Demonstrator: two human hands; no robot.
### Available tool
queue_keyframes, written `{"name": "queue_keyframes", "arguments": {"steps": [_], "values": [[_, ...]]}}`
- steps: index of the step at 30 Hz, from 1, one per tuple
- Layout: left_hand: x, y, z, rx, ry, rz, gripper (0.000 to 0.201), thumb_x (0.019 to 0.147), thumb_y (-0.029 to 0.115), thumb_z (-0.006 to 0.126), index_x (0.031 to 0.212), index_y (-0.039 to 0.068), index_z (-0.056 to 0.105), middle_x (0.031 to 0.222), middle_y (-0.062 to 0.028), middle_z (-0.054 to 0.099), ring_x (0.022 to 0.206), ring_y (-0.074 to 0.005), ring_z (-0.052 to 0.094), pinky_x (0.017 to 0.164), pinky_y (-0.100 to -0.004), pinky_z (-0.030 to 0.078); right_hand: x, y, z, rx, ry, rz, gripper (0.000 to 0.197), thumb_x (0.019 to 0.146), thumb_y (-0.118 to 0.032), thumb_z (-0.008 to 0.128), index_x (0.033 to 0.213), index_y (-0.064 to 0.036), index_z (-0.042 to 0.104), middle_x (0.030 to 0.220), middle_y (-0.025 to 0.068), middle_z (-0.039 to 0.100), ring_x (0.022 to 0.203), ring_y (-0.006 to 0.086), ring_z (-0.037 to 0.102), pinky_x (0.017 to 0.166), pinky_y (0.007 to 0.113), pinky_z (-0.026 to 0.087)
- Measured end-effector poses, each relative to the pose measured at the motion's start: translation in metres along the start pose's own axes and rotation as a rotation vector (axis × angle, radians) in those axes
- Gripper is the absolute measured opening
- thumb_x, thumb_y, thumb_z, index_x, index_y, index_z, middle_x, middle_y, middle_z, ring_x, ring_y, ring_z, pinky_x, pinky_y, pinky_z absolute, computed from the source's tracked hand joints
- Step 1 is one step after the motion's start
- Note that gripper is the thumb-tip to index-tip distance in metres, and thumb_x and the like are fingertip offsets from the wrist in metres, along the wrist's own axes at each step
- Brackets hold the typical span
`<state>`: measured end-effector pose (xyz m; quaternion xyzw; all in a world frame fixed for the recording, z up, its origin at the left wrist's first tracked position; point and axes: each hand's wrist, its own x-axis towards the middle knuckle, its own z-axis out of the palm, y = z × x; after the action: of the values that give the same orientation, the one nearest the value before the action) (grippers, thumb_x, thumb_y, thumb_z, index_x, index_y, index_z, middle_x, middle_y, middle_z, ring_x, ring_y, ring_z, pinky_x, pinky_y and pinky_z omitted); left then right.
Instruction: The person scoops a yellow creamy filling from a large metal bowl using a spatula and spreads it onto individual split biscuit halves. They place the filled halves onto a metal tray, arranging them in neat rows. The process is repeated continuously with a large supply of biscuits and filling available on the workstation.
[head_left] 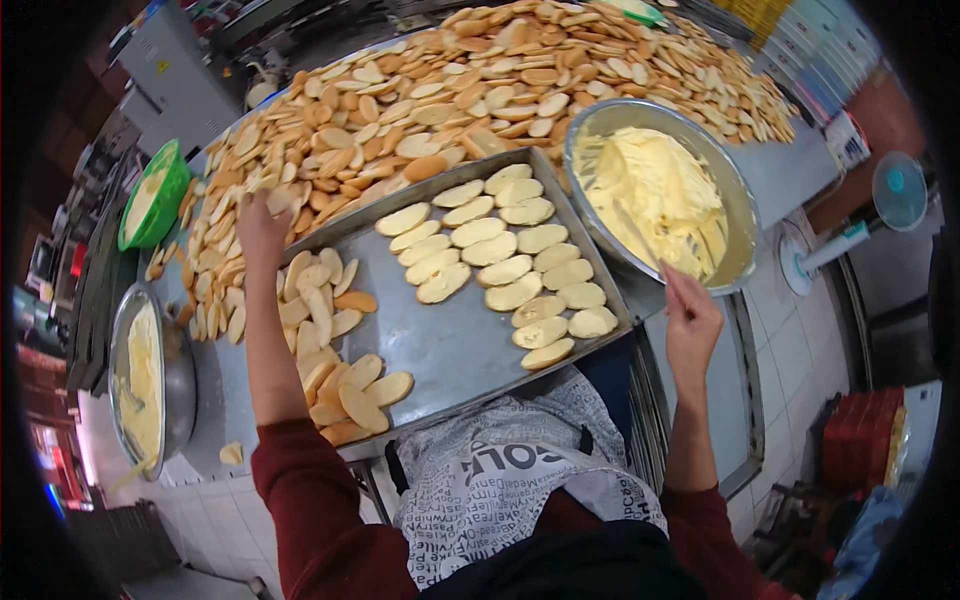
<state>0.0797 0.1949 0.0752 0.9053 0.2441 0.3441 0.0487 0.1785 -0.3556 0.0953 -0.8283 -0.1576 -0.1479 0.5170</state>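
Observation:
My left hand (263,230) reaches to the left side of a big heap of oval bread slices (450,90), its fingers closed at a slice on the heap. My right hand (690,315) grips the thin handle of a spatula (636,232); the tip lies in pale yellow cream (665,185) inside a steel bowl (742,215). Between my arms is a metal tray (425,335). Cream-topped slices (510,270) lie in rows on its right half, and loose plain slices (365,390) are piled along its left side.
A green basin (160,195) stands at the far left. Nearer, a second steel bowl (180,390) holds yellow cream. A blob of cream (231,453) sits by the table's near edge. On the right are a fan (835,245) and a red crate (860,440).

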Motion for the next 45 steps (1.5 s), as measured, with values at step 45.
{"name": "queue_keyframes", "arguments": {"steps": [45], "values": [[-0.152,0.211,-0.013,-2.095,-0.802,-0.91,0.05,0.095,0.021,0.056,0.137,0.0,0.038,0.132,-0.0133,0.049,0.12,-0.0211,0.05,0.097,-0.0307,0.046,0.022,0.015,-0.004,0.533,-0.546,0.417,0.031,0.093,-0.007,0.057,0.121,0.006,0.058,0.094,0.0055,0.068,0.077,0.0115,0.06,0.069,0.023,0.047]]}}
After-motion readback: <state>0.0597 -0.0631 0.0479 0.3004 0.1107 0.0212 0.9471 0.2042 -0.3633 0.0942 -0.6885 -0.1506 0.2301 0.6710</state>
